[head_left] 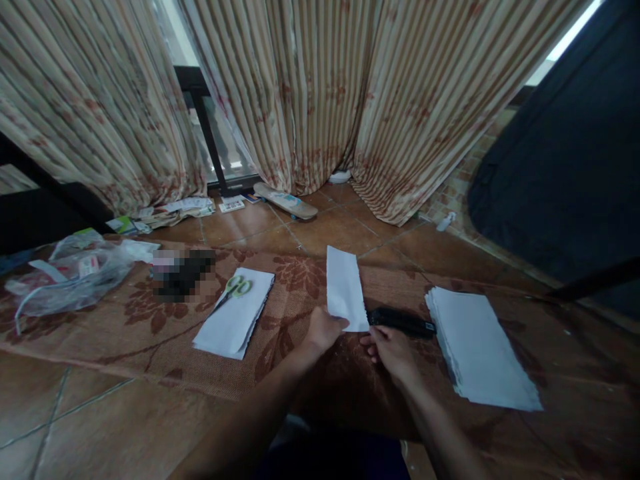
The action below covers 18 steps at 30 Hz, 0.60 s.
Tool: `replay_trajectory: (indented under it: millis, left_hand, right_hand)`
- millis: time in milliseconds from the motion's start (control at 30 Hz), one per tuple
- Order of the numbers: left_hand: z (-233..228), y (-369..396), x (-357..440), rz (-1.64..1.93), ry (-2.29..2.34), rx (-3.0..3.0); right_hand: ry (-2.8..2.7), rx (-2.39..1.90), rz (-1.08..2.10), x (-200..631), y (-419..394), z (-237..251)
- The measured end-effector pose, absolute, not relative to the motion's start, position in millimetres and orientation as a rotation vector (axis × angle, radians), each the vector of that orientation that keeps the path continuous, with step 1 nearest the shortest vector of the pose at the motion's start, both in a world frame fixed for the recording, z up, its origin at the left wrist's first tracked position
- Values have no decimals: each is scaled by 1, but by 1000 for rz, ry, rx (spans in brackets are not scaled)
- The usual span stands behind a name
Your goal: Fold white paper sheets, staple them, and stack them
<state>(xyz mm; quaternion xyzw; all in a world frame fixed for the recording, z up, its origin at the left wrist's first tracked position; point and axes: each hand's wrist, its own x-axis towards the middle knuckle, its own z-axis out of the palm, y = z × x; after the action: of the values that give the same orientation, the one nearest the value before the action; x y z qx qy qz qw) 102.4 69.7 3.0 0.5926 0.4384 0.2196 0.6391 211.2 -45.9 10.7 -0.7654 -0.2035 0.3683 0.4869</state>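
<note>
"Since you stand closer, read me the entries, largest first."

"Table (pixel 300 283), under a brown patterned cloth; far right lost in gloom. Thick stack of paper (pixel 483 350), lying right. Thinner stack (pixel 253 313), lying left. White sheet (pixel 345 287), single, between the two stacks; whether its far end rests on the cloth, I can't tell."

"Hands?"

"Left hand (pixel 325 330): grip closed on the sheet's near edge, thumb uppermost. Right hand (pixel 393 350): fingers curled at the near right corner; whether that grip pinches paper, I can't tell. Smallest, scissors (pixel 237 287), green-handled, lying on the thinner stack."

"Step in hand?"

"One sheet being worked along its near edge, I'd judge. The next move calls for a firm left grip and a sure right-hand hold on that corner."

"Unclear entries?"

"Left fingertips, hidden under the sheet. Black object (pixel 407 322), beside the sheet: nature uncertain. Dark item (pixel 183 277), beyond the thinner stack: blurred past reading."
</note>
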Motion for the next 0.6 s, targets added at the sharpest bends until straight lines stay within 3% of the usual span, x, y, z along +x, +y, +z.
replay_trajectory:
  millis: [333,600]
  left_hand:
    - [6,87,125,462,952,1538]
    - [3,91,125,413,976,1647]
  right_hand:
    - [-585,-2073,754,234,-69,22]
    - [-844,-2231,6,271,-39,64]
